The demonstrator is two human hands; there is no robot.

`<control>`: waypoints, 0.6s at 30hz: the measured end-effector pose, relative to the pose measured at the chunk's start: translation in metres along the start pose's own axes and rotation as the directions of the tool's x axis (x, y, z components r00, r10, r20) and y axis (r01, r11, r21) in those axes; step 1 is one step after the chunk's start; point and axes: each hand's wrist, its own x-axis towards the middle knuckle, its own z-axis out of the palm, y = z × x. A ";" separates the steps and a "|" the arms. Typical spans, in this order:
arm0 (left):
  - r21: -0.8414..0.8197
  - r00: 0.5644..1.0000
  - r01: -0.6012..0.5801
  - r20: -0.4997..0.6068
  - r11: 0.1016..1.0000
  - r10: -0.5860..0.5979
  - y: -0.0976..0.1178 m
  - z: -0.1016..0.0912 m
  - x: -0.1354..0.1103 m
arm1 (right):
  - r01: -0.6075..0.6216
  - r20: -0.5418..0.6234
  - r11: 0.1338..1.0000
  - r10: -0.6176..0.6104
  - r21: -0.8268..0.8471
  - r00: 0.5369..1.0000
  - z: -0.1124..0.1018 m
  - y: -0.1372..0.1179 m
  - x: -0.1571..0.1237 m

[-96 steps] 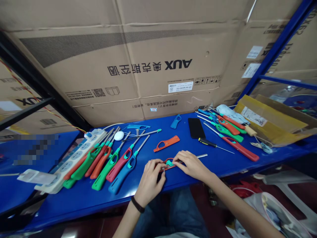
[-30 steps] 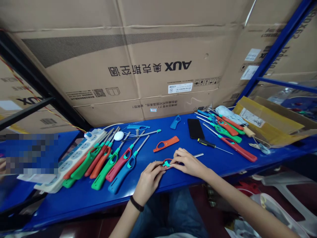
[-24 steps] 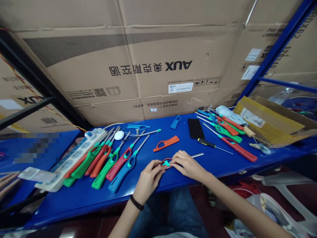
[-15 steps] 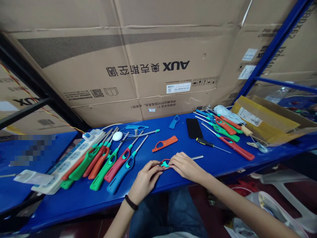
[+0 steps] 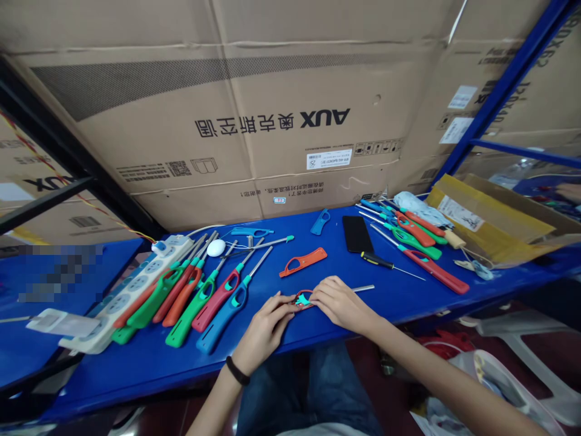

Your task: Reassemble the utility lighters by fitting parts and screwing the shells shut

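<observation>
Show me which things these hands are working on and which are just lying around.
Working on: the red lighter handle with a teal piece, held by the left hand and the right hand.

Lying around: the orange lighter handle, black phone, screwdriver, power strip.

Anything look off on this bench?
Yes: the large AUX carton behind the blue bench is upside down, with its lettering and printed label inverted. The carton at far left shows its AUX lettering inverted too.
</observation>
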 end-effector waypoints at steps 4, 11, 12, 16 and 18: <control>-0.011 1.000 0.013 0.000 1.000 -0.013 0.000 -0.001 0.000 | -0.033 0.030 0.995 0.030 0.089 0.999 -0.002 -0.001 0.002; -0.068 0.999 0.041 0.032 0.997 -0.039 0.000 0.000 0.000 | 0.035 0.085 0.999 -0.036 0.013 0.996 -0.006 -0.001 0.006; -0.068 0.999 0.038 0.032 0.997 -0.036 0.000 0.000 0.000 | 0.062 0.116 0.998 -0.059 -0.023 0.992 -0.007 -0.001 0.007; -0.067 0.999 0.034 0.024 0.997 -0.032 0.000 0.001 -0.001 | 0.102 0.159 0.993 -0.092 -0.059 0.983 -0.006 0.000 0.007; -0.072 0.999 0.034 0.023 0.997 -0.032 0.000 0.001 -0.001 | 0.051 0.092 0.998 -0.049 -0.025 0.995 -0.002 0.000 0.004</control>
